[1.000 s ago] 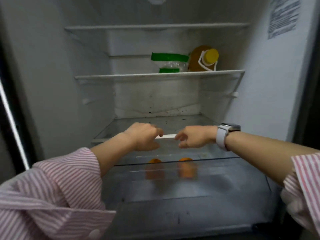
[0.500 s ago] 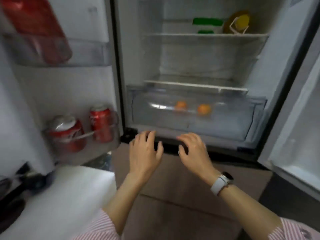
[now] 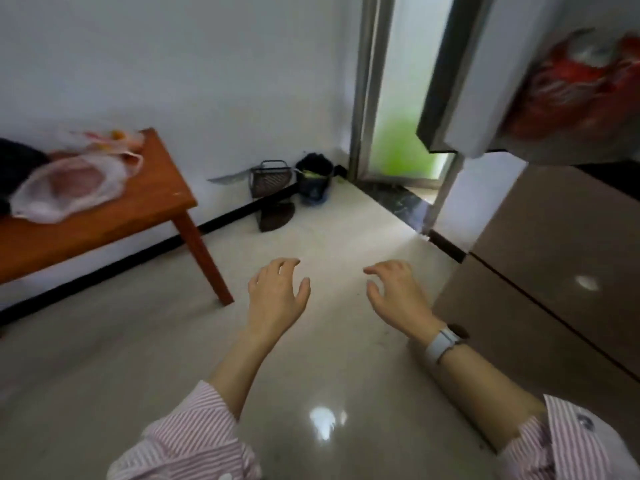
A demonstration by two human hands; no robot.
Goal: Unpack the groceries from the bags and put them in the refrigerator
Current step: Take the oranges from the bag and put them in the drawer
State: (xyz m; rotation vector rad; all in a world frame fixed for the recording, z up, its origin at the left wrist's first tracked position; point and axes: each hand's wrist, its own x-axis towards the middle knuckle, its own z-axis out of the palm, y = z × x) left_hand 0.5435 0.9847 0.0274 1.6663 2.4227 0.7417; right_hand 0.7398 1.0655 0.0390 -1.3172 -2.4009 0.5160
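Observation:
My left hand [image 3: 277,294] and my right hand [image 3: 398,294] hover over the pale tiled floor, both empty with fingers spread. A translucent white grocery bag [image 3: 74,181] lies on the orange wooden table [image 3: 149,202] at the left, with pinkish contents showing through. A second thin bag [image 3: 104,138] with something orange inside lies behind it. The refrigerator's open door [image 3: 512,98] hangs at the upper right, with a blurred red item [image 3: 571,88] in its shelf. The brown lower fridge front [image 3: 554,271] stands just right of my right hand.
A dark object [image 3: 17,161] lies at the table's left end. Against the wall stand a wire basket [image 3: 272,178], a dark pot [image 3: 313,181], a cleaver [image 3: 228,177] and a dustpan [image 3: 277,218]. A doorway [image 3: 401,98] opens behind the fridge door.
The view has swung left from the fridge's inside to the floor and the table. Both hands have let go of the crisper drawer and now hang empty over the floor.

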